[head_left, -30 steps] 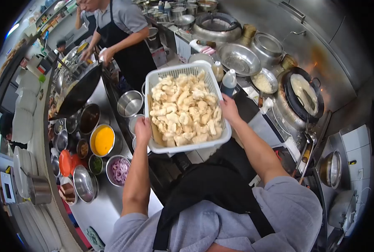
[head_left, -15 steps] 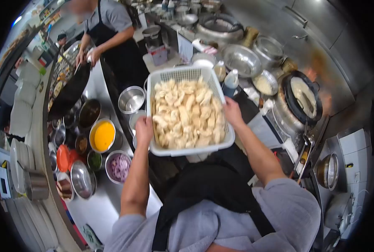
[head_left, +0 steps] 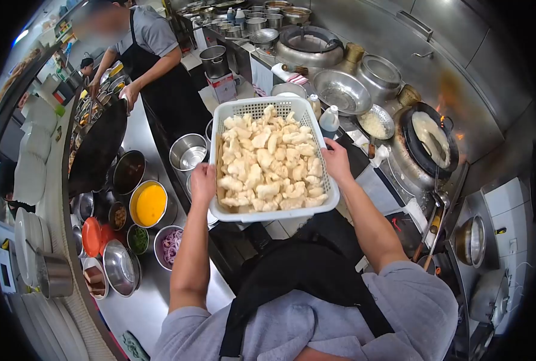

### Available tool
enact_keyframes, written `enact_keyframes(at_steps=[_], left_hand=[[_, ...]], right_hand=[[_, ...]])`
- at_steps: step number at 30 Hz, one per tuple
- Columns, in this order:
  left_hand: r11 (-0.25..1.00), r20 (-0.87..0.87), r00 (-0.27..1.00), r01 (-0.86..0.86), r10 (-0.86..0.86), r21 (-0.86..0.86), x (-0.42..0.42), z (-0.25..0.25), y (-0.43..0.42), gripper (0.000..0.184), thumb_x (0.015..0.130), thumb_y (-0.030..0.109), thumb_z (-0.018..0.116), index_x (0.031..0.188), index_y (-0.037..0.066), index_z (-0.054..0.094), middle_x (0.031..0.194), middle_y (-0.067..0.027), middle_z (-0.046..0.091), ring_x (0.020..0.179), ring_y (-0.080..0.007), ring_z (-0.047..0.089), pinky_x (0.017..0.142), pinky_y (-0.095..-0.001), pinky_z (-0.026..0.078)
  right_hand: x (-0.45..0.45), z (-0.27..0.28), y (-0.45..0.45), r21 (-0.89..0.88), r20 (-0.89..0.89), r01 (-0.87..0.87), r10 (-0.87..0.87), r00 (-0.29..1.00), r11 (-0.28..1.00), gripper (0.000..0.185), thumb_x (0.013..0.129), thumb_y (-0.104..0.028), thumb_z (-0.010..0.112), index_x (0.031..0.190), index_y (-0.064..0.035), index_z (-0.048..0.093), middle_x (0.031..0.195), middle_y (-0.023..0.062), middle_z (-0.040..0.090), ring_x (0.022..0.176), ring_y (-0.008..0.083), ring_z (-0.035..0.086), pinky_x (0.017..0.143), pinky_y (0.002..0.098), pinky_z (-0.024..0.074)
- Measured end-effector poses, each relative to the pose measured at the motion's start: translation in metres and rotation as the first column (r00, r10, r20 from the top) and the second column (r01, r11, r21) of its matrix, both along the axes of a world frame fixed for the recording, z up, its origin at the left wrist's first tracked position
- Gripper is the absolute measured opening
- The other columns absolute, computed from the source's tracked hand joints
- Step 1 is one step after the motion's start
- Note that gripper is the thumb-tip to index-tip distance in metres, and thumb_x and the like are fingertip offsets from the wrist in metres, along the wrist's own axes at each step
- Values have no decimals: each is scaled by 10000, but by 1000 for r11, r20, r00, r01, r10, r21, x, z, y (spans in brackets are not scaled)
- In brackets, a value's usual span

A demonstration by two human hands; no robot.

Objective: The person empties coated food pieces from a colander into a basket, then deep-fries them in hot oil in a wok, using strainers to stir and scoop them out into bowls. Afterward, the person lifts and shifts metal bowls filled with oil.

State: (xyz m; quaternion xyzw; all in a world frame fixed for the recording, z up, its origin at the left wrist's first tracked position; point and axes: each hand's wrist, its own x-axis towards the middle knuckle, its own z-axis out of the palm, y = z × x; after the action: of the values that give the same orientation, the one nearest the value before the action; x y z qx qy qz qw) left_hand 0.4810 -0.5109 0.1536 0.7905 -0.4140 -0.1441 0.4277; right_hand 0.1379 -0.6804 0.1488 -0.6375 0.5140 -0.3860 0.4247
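A white slotted plastic basket [head_left: 334, 201] is held up in front of my apron, piled with pale, lumpy fried-looking pieces [head_left: 268, 159]. My left hand [head_left: 203, 182] is closed on its left wall, and my right hand [head_left: 336, 160] grips the right wall. Below and around the basket are dark floor and counter edges. Just left of it stands an empty steel pot [head_left: 188, 151]. Two squeeze bottles, one with dark liquid [head_left: 329, 118], stand behind its right rim.
On the left counter [head_left: 141, 313] are bowls of yellow liquid [head_left: 149, 204], sliced onion [head_left: 170, 246] and greens [head_left: 138, 239]. A co-worker [head_left: 153, 66] tilts a black wok [head_left: 102, 147] there. At right, a lit stove carries a wok [head_left: 430, 139] with pale liquid.
The pieces in the basket have shifted and lie in a different arrangement. The basket has moved slightly right since the first frame. The co-worker's wok has come lower and further left.
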Motion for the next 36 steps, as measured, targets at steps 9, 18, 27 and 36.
enact_keyframes(at_steps=[9, 18, 27, 36], left_hand=[[954, 237, 927, 261, -289, 144, 99, -1, -131, 229, 870, 208, 561, 910, -9, 623, 766, -146, 659, 712, -233, 641, 686, -365, 490], [981, 292, 937, 193, -192, 23, 121, -49, -157, 288, 878, 269, 554, 1100, 99, 623, 942, -169, 673, 920, -319, 643, 824, -390, 482], [896, -40, 950, 276, -308, -348, -44, 70, -50, 441, 989, 265, 446, 1327, -17, 433, 1323, -150, 481, 1203, -247, 464, 1032, -356, 333], [667, 80, 671, 741, -737, -75, -333, 86, -125, 352, 889, 120, 528, 1223, 8, 535, 1289, -172, 497, 1221, -303, 455, 1030, -375, 342]], right_hand=[[70, -72, 22, -199, 166, 295, -264, 950, 934, 519, 884, -85, 558, 1357, 16, 370, 979, 210, 660, 840, 281, 654, 768, 351, 492], [-70, -34, 79, 357, 423, -248, 81, 903, 901, 691, 959, -200, 516, 1490, -241, 75, 959, 113, 616, 724, 187, 640, 658, 310, 535], [-449, -28, 77, -285, -380, 728, -771, 511, 624, 530, 910, -302, 543, 1363, -90, 367, 900, 159, 632, 797, 297, 632, 698, 375, 510], [-522, -12, -118, -23, -822, 680, -401, 404, 733, 599, 853, -186, 536, 1388, -47, 305, 1169, 340, 533, 1097, 474, 532, 922, 507, 443]])
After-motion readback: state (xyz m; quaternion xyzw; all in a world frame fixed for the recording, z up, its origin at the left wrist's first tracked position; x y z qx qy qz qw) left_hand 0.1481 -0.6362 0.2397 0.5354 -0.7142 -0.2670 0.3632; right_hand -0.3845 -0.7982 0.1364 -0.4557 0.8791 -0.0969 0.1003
